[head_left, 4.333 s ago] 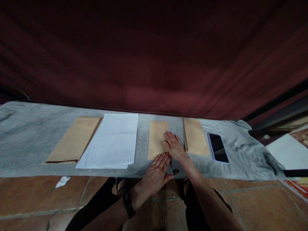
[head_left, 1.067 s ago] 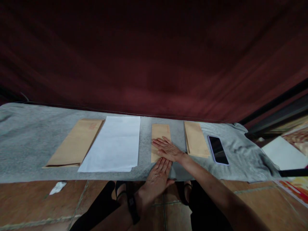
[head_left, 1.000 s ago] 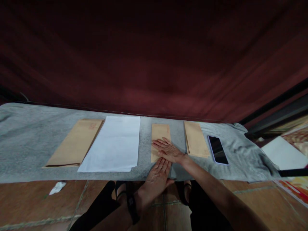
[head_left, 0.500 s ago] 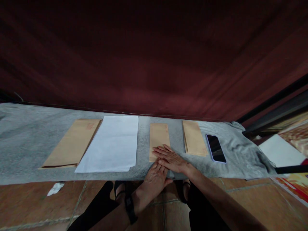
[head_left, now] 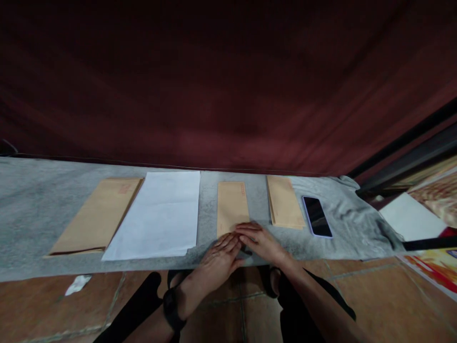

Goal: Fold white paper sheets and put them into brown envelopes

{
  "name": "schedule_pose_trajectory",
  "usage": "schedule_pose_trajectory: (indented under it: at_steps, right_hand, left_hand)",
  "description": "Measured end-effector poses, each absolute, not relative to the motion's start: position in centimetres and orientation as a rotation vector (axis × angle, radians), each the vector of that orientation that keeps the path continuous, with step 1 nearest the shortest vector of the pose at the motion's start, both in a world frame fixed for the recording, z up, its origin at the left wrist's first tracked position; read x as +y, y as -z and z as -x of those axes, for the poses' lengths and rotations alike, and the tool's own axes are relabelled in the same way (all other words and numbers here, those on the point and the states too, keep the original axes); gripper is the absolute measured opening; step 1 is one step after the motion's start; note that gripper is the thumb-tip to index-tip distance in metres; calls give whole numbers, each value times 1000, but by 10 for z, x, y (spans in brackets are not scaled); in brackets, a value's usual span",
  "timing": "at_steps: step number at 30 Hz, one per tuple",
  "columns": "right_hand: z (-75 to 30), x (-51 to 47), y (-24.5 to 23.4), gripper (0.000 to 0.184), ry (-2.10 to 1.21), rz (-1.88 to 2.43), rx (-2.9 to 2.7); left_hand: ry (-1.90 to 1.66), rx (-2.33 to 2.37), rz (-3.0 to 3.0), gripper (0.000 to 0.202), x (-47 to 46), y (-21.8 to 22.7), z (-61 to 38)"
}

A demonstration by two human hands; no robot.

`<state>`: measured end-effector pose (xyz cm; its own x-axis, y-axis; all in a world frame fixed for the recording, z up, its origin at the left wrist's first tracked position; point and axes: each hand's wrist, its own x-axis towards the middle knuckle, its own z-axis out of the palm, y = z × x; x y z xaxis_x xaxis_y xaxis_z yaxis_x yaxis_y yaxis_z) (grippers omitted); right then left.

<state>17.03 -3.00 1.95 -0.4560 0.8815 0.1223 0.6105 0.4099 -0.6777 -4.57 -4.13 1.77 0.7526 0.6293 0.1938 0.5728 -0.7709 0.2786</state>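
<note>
A narrow brown envelope [head_left: 232, 206] lies upright on the grey cloth [head_left: 32, 205] in front of me. My left hand [head_left: 218, 257] lies flat with fingers stretched, its fingertips on the envelope's near edge. My right hand [head_left: 260, 241] rests beside it, fingers extended and pointing left over the same near edge. The two hands touch at the fingertips. Neither holds anything.
A stack of white paper sheets [head_left: 160, 209] and a large brown envelope [head_left: 100, 214] lie to the left. Another stack of narrow brown envelopes [head_left: 283, 202] and a dark phone [head_left: 316, 216] lie to the right. A dark red curtain [head_left: 228, 85] hangs behind; tiled floor below.
Both hands slid back toward me along the envelope, from its middle to its near edge. The view shifted slightly right.
</note>
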Motion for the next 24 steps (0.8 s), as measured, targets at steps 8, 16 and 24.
schedule_pose_trajectory:
  at_steps: [8,16,24]
  right_hand:
    - [-165,-44,-18,51,-368,1431,-2433]
    - [-148,-43,-19,47,-239,1511,-2439]
    - [-148,-36,-27,49,-229,1692,-2333]
  left_hand:
    - [-322,1201,-2861,55,-14,-1,66]
    - [-298,1154,-2859,63,-13,-13,58]
    - [-675,1127,-2826,45,-11,-41,52]
